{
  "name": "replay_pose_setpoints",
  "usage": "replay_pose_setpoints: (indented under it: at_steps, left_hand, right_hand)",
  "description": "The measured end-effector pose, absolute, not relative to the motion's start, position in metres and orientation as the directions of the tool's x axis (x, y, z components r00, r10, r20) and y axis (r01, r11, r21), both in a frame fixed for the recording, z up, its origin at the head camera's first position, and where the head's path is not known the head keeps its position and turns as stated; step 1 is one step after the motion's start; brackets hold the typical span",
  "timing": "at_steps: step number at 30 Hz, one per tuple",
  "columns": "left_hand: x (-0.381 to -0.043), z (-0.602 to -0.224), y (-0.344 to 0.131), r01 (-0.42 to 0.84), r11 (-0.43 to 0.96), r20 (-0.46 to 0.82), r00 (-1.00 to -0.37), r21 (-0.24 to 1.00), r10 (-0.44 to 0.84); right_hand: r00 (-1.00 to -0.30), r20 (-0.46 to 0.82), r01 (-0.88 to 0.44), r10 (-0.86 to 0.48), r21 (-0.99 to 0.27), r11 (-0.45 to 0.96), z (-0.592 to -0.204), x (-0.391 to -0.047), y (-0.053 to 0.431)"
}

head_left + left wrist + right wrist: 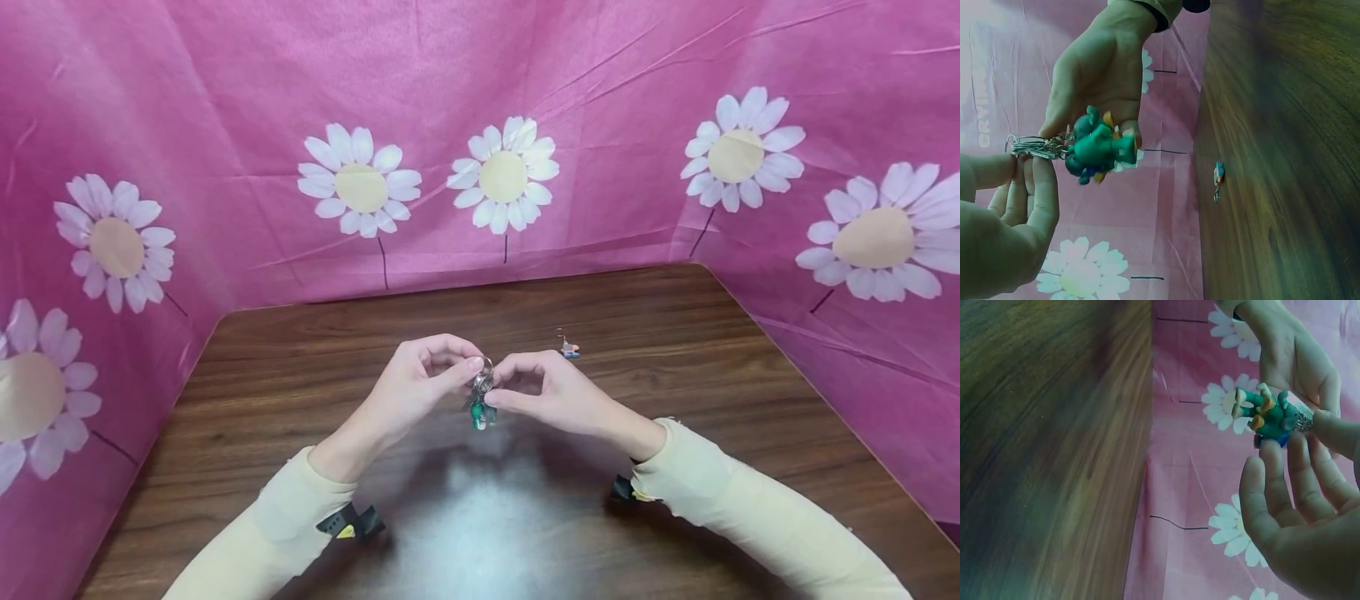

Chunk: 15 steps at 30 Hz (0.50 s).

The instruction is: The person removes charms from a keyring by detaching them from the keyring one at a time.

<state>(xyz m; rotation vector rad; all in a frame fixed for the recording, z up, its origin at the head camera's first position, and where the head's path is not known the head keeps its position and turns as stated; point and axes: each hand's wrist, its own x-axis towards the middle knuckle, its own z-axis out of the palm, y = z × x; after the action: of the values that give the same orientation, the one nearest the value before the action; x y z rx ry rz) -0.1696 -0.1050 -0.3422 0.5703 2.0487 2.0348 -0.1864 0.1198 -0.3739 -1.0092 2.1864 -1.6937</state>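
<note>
Both hands meet over the middle of the table around a bunch of metal key rings with small figure charms, a keychain bunch [480,404]. Thumb and fingers of my left hand [420,383] pinch the stacked rings [1035,147] at the top. My right hand [551,390] pinches the bunch from the other side, its thumb near the short chains [1304,421]. Below the rings hang several charms, among them a green figure [1099,150] with bits of orange and blue beside it. A separate keychain [571,350], orange and blue with a metal chain, lies beyond my right hand.
The brown wood-grain table [262,400] has a pink cloth [420,67] with white flowers standing along its back and sides. Dark straps with small black devices [352,523] sit at both sleeve cuffs, close above the tabletop.
</note>
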Motion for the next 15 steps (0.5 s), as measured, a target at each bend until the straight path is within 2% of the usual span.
replay_pose_setpoints:
  at_steps: [7,15]
  left_hand:
    - [-0.1681,-0.3432,-0.1065,0.076,-0.068,0.097,-0.914,0.995,0.393]
    - [-0.1681,-0.3435,-0.1083,0.041,-0.065,0.064,-0.912,0.997,0.406]
  right_hand:
    - [-0.725,0.264,-0.391,-0.637,-0.918,0.064,-0.3697,-0.1889,0.1231]
    - [-0.731,0.146,-0.271,-0.667,-0.958,0.088,-0.3659,-0.1882,0.1278]
